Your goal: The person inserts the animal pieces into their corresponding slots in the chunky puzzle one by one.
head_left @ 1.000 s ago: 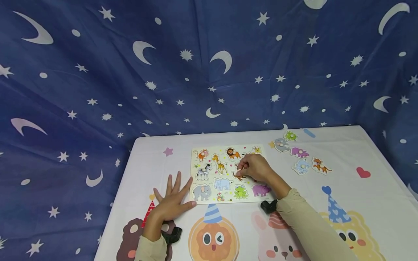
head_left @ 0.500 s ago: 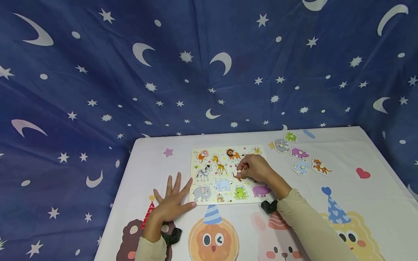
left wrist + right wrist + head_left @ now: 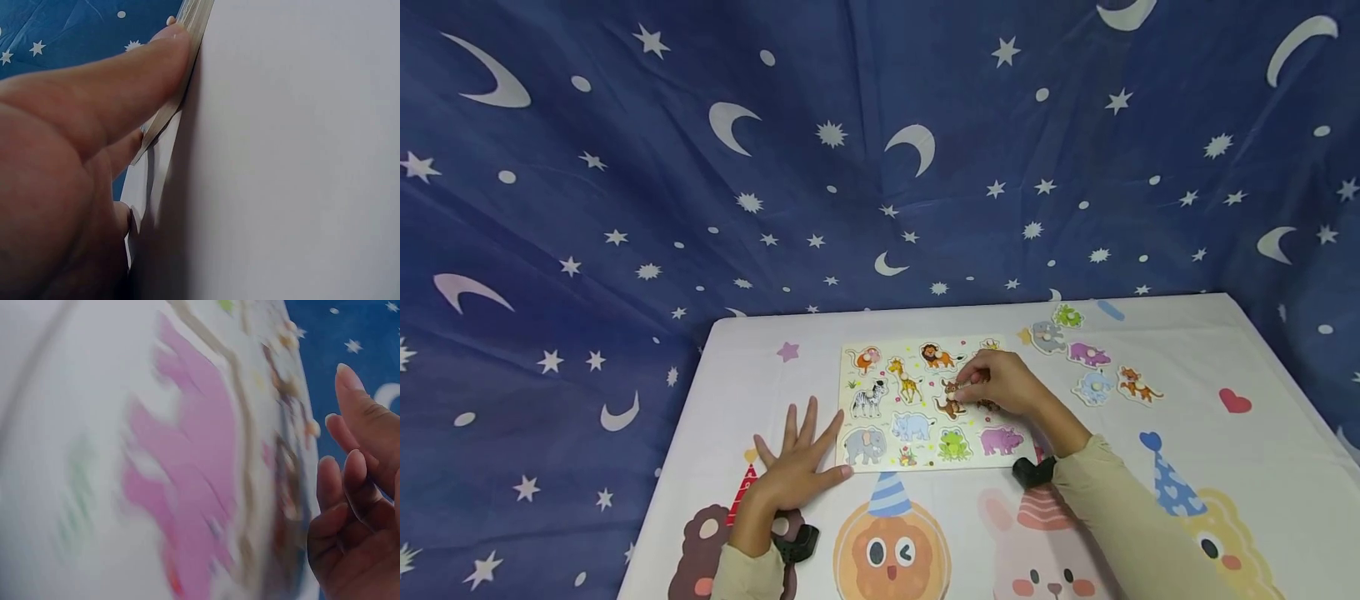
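Observation:
A pale animal puzzle board (image 3: pixel 895 343) lies on the table. My left hand (image 3: pixel 797 473) rests palm down beside its lower left, fingers spread. In the left wrist view the left thumb touches the board's edge (image 3: pixel 195 47). The kangaroo piece (image 3: pixel 950 400) lies in its place on the board, with my right hand (image 3: pixel 1003 385) just right of it. The right wrist view shows the right thumb and fingers (image 3: pixel 355 464) loosely bent, apart from the knobs, holding nothing. Monkey (image 3: pixel 867 359), lion (image 3: pixel 937 356), giraffe (image 3: pixel 904 381) and zebra (image 3: pixel 868 400) are also on the board.
Several loose pieces lie on the right of the table: a frog (image 3: pixel 1067 315), an elephant (image 3: pixel 1047 336), a hippo (image 3: pixel 1088 354), a rhino (image 3: pixel 1093 387) and a tiger (image 3: pixel 1138 385). A blue star-patterned curtain (image 3: pixel 820 183) hangs behind.
The right fingers were on the kangaroo piece; they have let go and moved slightly right. The left hand stays where it was.

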A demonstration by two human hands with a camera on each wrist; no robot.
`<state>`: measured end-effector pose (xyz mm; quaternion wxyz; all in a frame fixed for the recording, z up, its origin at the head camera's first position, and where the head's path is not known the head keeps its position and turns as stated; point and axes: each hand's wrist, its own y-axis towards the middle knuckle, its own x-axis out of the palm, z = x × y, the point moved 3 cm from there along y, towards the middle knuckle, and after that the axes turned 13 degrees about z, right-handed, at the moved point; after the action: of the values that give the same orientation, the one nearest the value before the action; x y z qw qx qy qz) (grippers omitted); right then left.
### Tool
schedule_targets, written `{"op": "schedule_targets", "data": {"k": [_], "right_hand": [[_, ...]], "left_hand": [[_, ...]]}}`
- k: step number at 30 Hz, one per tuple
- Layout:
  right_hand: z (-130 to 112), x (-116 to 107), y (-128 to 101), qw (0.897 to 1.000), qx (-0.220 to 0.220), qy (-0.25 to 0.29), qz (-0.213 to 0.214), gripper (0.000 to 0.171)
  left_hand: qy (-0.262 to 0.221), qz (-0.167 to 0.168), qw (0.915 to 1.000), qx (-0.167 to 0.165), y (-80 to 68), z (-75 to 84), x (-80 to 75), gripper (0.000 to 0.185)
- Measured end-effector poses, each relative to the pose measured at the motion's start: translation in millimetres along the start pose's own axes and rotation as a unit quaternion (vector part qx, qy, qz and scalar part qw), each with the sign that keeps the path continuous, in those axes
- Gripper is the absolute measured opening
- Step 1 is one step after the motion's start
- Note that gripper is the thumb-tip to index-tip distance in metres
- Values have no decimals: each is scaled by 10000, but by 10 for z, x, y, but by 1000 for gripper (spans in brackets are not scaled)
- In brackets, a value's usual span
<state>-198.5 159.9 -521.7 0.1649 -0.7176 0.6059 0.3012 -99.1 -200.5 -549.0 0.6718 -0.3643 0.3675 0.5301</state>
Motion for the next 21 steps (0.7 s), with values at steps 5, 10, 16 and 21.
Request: {"op": "schedule_targets", "data": {"k": [5,10,16,21], "right_hand": [[59,-300,-40,9993,17,72,360,15],[110,-613,-95,9965,52,-184,811,17],[245,-913,-270,9896,466,-509,1265,21],[407,-1139,-454,9822,818,-625,1571,29]], "left_hand": [[-37,-2,10000,36,-13,17,-1,87],[-8,32,10000,36,-12,26,-12,87],[-87,35,10000,-16,-22,23,-9,87],[-91,50,9999,-18,-11,23,-1,87]]}}
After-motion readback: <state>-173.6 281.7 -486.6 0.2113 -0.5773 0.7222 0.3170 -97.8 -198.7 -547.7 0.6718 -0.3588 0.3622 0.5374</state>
